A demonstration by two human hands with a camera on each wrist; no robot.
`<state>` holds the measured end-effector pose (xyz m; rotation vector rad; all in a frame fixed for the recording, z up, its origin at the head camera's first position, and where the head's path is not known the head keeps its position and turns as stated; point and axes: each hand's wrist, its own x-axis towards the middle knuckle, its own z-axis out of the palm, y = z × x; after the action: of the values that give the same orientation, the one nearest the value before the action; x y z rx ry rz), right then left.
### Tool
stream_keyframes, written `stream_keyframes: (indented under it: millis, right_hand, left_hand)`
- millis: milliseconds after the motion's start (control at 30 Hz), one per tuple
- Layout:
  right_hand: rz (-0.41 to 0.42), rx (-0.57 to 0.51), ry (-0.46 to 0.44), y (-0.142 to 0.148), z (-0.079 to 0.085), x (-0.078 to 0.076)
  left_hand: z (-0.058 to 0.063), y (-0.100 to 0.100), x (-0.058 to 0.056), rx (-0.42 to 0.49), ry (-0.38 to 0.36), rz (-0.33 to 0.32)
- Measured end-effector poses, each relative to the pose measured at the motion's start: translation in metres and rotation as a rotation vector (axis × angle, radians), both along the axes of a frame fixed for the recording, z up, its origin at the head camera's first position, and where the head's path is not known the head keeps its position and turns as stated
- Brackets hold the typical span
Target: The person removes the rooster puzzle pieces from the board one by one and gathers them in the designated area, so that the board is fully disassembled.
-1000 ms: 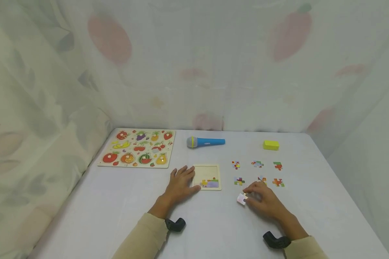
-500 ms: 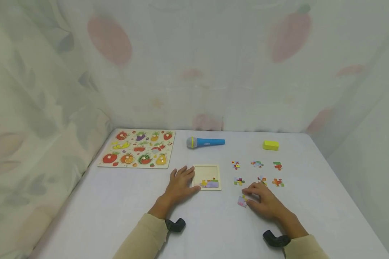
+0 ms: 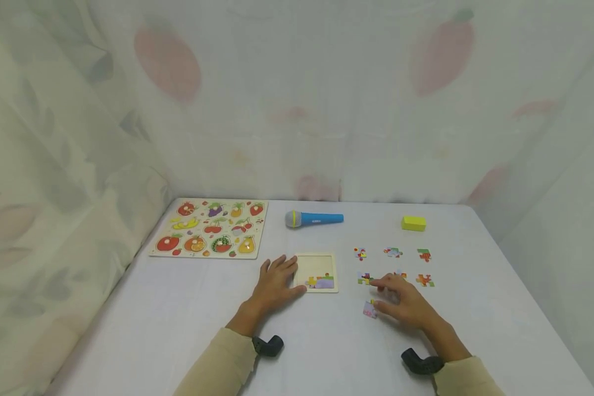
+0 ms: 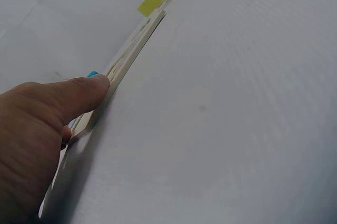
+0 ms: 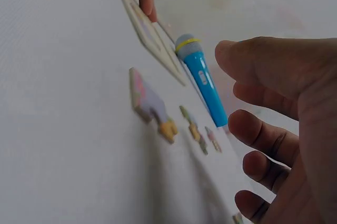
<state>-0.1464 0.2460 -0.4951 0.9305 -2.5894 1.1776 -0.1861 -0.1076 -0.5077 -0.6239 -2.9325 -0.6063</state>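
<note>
My left hand (image 3: 273, 283) rests at the left side of a small wooden puzzle tray (image 3: 315, 254). Its thumb presses the tray's front edge and its straight fingers touch the left rim. Joined jigsaw pieces (image 3: 323, 281) lie along the tray's bottom. A lilac and pink jigsaw piece (image 3: 369, 309) with a yellow tab lies flat on the table, picture side up. Just right of it hovers my right hand (image 3: 408, 302), thumb and fingers apart, holding nothing; in the right wrist view a gap separates it from the piece (image 5: 149, 98).
Several loose jigsaw pieces (image 3: 424, 280) lie in two rows on the right, one partly behind my right hand. A blue toy microphone (image 3: 322, 218), a yellow block (image 3: 413, 223) and a fruit peg puzzle board (image 3: 208, 228) stand farther back. Curtains (image 3: 297, 110) enclose the table.
The lilac jigsaw piece, tilted between my right thumb and fingers a second ago, turned picture side up and now lies released. My right fingers have spread. My left hand has stayed put.
</note>
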Motion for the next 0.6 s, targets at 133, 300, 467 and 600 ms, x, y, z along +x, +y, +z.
stream_keyframes:
  millis: [133, 300, 467, 600]
  right_hand:
    - [0.028, -0.027, 0.036, -0.007, 0.007, -0.003]
    - [0.042, -0.073, 0.002, -0.023, 0.022, -0.007]
    - [0.051, -0.100, -0.005, -0.039, 0.033, -0.014]
    - [0.047, -0.112, -0.006, -0.051, 0.037, -0.018]
  left_hand:
    - [-0.001, 0.000, 0.000, 0.002, 0.000, -0.004]
    - [-0.001, -0.001, 0.000, 0.009, 0.005, -0.007]
    - [-0.001, 0.000, 0.000, 0.016, 0.003, -0.007]
    - [-0.002, -0.001, 0.000, 0.012, 0.002, -0.008]
